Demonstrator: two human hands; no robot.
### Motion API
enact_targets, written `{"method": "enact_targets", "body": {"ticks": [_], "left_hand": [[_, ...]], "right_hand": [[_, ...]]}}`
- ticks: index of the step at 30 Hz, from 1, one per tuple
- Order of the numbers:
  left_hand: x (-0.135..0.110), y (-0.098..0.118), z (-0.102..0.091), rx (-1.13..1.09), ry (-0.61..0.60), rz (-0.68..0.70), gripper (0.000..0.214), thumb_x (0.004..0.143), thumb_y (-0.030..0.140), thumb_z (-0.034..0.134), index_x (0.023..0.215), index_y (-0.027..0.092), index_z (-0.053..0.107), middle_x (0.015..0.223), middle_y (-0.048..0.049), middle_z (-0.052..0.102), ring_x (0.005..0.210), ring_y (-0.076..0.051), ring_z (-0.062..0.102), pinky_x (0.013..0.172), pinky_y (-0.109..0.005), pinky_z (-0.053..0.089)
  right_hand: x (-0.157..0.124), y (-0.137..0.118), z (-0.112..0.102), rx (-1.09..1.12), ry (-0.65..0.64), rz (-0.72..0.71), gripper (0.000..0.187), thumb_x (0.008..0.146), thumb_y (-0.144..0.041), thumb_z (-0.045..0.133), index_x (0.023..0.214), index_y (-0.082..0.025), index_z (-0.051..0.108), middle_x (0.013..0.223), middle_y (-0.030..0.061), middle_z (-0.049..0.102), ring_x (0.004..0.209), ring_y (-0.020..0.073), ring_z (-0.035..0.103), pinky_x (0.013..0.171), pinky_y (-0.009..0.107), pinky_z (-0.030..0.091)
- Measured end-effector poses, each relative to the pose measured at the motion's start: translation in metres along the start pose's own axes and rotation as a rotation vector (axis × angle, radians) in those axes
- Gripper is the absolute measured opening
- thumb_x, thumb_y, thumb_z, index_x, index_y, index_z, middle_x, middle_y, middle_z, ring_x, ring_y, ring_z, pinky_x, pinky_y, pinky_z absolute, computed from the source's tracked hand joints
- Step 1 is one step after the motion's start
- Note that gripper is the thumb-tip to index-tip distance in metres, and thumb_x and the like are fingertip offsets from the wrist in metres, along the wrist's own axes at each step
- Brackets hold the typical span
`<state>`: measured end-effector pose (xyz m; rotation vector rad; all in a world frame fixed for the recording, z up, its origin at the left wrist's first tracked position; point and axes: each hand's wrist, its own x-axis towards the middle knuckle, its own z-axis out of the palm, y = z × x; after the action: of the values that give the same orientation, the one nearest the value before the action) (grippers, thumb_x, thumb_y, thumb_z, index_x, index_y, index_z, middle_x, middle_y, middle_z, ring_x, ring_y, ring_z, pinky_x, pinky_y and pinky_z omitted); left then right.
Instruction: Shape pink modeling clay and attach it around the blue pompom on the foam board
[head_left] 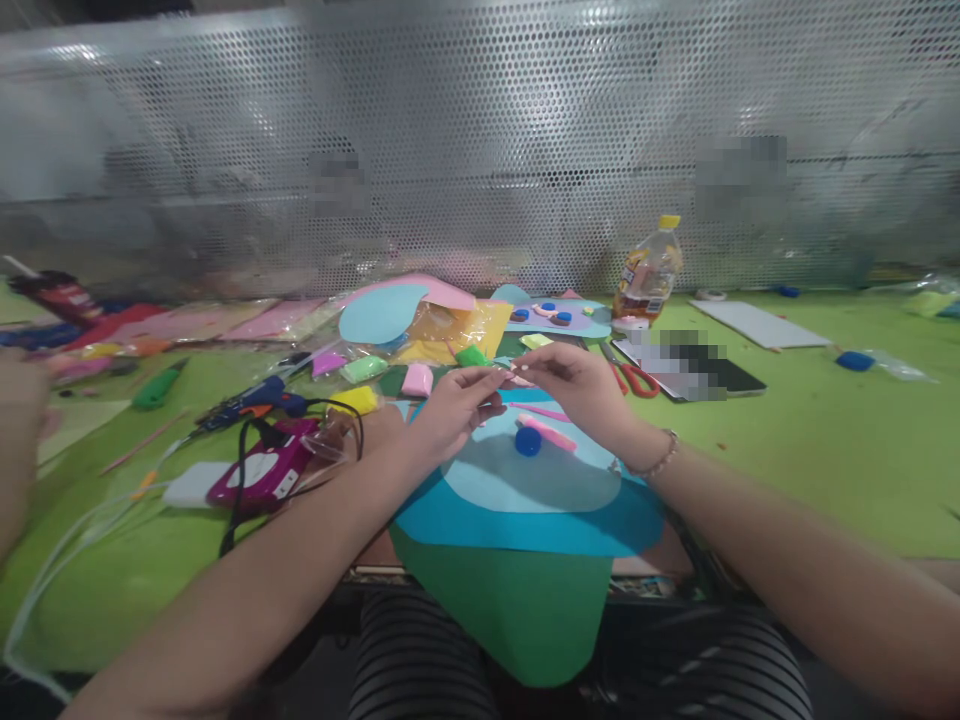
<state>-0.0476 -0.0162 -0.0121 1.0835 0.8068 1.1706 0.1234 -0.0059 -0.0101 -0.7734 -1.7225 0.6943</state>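
"How's the grip?"

"Left hand (459, 402) and right hand (576, 385) each pinch thumb to finger; anything between is too small to tell."

"Where's the blue ball (528, 441)?"

"Six o'clock from the fingertips, on the pale blue sheet (517, 488); pink piece (556, 435) at five."

"Risk?"

"Being round, it could roll away if a wrist brushed it."

Bench (840, 460) lime green; papers (525, 485) pale blue, bright blue and dark green; ball (528, 441) deep blue, stick (550, 434) pink. Power strip (289, 462) magenta with white panel, glue gun (249, 399) dark blue with orange trigger, bottle cap (670, 222) yellow, scissor handles (621, 381) red-orange. Trousers (416, 650) black with thin grey stripes; screen (487, 120) silver, dotted throughout.
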Motion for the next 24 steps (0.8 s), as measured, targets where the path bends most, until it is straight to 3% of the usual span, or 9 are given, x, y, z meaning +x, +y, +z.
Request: {"method": "enact_targets", "body": {"ticks": [9, 24], "left_hand": [[-0.0008, -0.0001, -0.0007, -0.022, -0.006, -0.007, 0.023, 0.061, 0.035, 0.078, 0.073, 0.017, 0.071, 0.077, -0.0024, 0.065, 0.058, -0.005, 0.049, 0.061, -0.023, 0.043], [-0.0029, -0.0002, 0.0018, -0.051, -0.031, -0.024, 0.021, 0.063, 0.035, 0.076, 0.072, 0.017, 0.07, 0.079, -0.0024, 0.066, 0.06, -0.005, 0.05, 0.06, -0.022, 0.044]], "right_hand": [[-0.0037, -0.0033, -0.0014, -0.216, -0.019, -0.184, 0.016, 0.083, -0.021, 0.059, 0.093, -0.026, 0.07, 0.091, 0.0015, 0.072, 0.085, 0.0167, 0.066, 0.076, 0.034, 0.056], [-0.0046, -0.0031, -0.0006, -0.264, -0.011, -0.234, 0.019, 0.082, -0.02, 0.06, 0.095, -0.027, 0.071, 0.092, 0.0007, 0.072, 0.085, 0.0171, 0.067, 0.076, 0.036, 0.056]]}}
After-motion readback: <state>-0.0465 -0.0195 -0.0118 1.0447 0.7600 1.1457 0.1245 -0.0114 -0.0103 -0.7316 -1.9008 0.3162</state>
